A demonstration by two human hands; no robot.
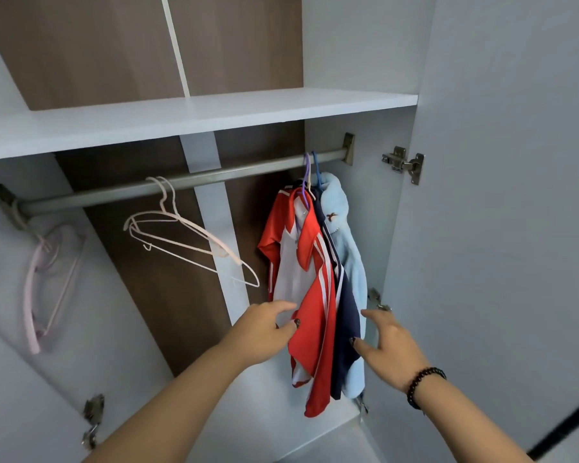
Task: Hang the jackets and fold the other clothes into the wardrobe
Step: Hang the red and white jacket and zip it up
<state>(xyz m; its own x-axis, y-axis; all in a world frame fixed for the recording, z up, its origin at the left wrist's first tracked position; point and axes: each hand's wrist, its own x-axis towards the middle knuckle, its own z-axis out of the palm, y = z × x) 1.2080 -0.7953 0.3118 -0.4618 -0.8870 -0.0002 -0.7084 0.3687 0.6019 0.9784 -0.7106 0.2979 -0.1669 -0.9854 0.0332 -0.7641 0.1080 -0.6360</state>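
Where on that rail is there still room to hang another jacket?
The rail is bare between the empty pale hangers and the red and white jacket. It is crowded at the right end, where that jacket, a navy garment and a light blue fleece hang pressed together.

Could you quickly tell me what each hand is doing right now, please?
Left hand: open, fingers touching the hanging red-and-white jacket.
Right hand: open, holding nothing.

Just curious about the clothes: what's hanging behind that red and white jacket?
Behind the red and white jacket hangs a navy garment, then a light blue fleece jacket against the wardrobe side. Both are mostly covered, so their fronts cannot be seen.
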